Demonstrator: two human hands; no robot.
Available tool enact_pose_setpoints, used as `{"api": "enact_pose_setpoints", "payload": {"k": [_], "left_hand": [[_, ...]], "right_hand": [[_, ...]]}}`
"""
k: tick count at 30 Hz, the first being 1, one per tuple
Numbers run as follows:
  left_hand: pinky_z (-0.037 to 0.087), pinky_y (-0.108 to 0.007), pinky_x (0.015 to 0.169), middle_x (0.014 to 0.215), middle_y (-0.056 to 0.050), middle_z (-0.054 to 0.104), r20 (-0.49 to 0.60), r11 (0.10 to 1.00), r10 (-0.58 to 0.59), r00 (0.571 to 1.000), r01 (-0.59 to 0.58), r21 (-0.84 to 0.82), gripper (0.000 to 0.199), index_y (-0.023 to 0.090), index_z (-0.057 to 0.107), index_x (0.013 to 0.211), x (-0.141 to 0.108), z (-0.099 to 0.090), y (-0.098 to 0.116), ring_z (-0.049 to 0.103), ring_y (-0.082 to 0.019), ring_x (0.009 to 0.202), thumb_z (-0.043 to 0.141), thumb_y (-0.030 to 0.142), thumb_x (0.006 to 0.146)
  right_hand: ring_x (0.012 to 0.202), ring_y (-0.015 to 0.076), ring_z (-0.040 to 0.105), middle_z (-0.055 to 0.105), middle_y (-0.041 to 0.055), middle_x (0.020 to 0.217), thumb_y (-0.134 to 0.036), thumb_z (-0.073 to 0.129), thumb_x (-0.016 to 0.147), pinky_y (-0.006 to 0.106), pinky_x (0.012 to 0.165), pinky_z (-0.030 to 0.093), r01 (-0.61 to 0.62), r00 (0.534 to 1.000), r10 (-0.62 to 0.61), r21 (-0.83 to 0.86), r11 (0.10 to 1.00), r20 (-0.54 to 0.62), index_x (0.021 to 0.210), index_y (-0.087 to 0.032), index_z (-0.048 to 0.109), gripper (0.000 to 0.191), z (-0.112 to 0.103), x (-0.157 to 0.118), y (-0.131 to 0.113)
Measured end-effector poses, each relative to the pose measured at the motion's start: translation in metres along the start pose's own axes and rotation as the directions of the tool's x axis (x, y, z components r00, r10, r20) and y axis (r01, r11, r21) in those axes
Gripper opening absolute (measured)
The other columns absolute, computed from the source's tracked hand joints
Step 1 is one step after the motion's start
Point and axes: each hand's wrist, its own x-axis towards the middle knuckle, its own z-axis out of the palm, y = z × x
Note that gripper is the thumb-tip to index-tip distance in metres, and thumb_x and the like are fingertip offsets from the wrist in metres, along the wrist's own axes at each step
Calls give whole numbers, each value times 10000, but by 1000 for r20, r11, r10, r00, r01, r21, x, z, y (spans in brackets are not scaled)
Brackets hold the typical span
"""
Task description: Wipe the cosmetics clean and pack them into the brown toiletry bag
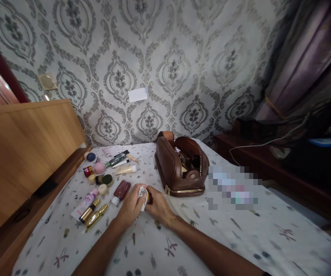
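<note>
My left hand (130, 206) is closed on a crumpled white wipe or cloth (142, 196). Facing it, my right hand (158, 207) grips a small dark amber-brown container (150, 198) with a yellowish part, mostly covered by my fingers. The cloth presses against this container between both hands, just above the bed sheet. Left of my hands lies a dark red bottle (122, 189) with a white cap. Behind my right hand stands a brown leather toiletry bag (165, 165), its top unzipped, with several cosmetic items inside.
Several tubes, jars and bottles spread over the left of the patterned sheet (177, 237), including a gold tube (96, 217) and a cream tube (125, 169). A blurred-out patch (234, 188) covers something on the right. A wooden panel (33, 153) borders the left; papered wall (173, 69) stands behind.
</note>
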Motion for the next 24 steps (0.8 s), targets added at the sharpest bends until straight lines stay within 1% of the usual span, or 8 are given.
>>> {"api": "enact_pose_setpoints", "payload": {"k": [2, 5, 9, 12, 14, 17, 21, 24], "left_hand": [[479, -364, 948, 1047, -91, 679, -50, 999, -47, 998, 47, -4, 253, 212, 590, 1083, 0, 2, -2, 635, -234, 1025, 419, 369, 980], [492, -369, 880, 992, -92, 689, -116, 994, -104, 988, 100, -33, 274, 203, 588, 1064, 1, 0, -7, 647, -237, 946, 412, 393, 973], [497, -359, 837, 950, -77, 698, -159, 976, -193, 968, 173, -131, 344, 200, 605, 1075, 4, -4, -13, 649, -230, 898, 445, 479, 953], [502, -332, 845, 963, -69, 699, -172, 947, -259, 950, 215, -241, 408, 203, 635, 1036, 6, -6, -14, 648, -219, 913, 502, 567, 908], [497, -320, 897, 990, -65, 702, -164, 906, -323, 932, 253, -340, 423, 210, 657, 1005, 7, -6, -15, 647, -221, 980, 557, 599, 869], [498, -323, 952, 997, -59, 712, -133, 817, -418, 899, 307, -488, 417, 222, 674, 965, 7, -5, -18, 644, -229, 1080, 610, 613, 837], [566, -333, 832, 872, -55, 718, -64, 736, -475, 878, 356, -577, 461, 220, 673, 928, 7, 0, -23, 699, -219, 956, 602, 663, 822], [584, -333, 772, 825, -53, 719, -5, 672, -508, 862, 392, -628, 501, 213, 671, 912, 7, 2, -21, 716, -220, 894, 629, 694, 779]], "right_hand": [[701, 181, 559, 668, 14, 798, -173, 641, 713, 271, 669, 427, 27, 999, -26, -17, 999, 28, 940, -200, 655, 230, 0, 0, -1], [722, 186, 561, 658, 13, 809, -224, 705, 720, 279, 683, 437, 46, 996, -47, 14, 999, 74, 944, -194, 674, 228, -2, 0, -2], [813, 204, 593, 657, 28, 899, -338, 771, 727, 289, 716, 476, 24, 996, -38, 160, 987, 85, 1059, -203, 691, 367, -2, 0, 0], [882, 218, 595, 615, 55, 967, -424, 801, 712, 293, 719, 497, 22, 996, -42, 240, 971, 77, 1063, -198, 709, 427, -3, 0, 0], [889, 217, 586, 579, 58, 966, -459, 811, 701, 292, 714, 501, 23, 997, -44, 277, 961, 68, 1047, -198, 720, 443, -4, 1, -1], [871, 204, 585, 565, 46, 948, -487, 820, 692, 287, 715, 505, 20, 996, -51, 374, 927, 72, 1046, -202, 719, 466, -5, 2, -3], [814, 179, 588, 605, 33, 947, -471, 843, 660, 259, 656, 488, -23, 996, -19, 468, 883, 86, 1088, -207, 701, 522, -4, 1, -3], [686, 140, 548, 634, 7, 889, -411, 834, 673, 238, 582, 450, -71, 995, 34, 440, 895, 90, 1154, -218, 681, 539, -2, -1, -1]]}}
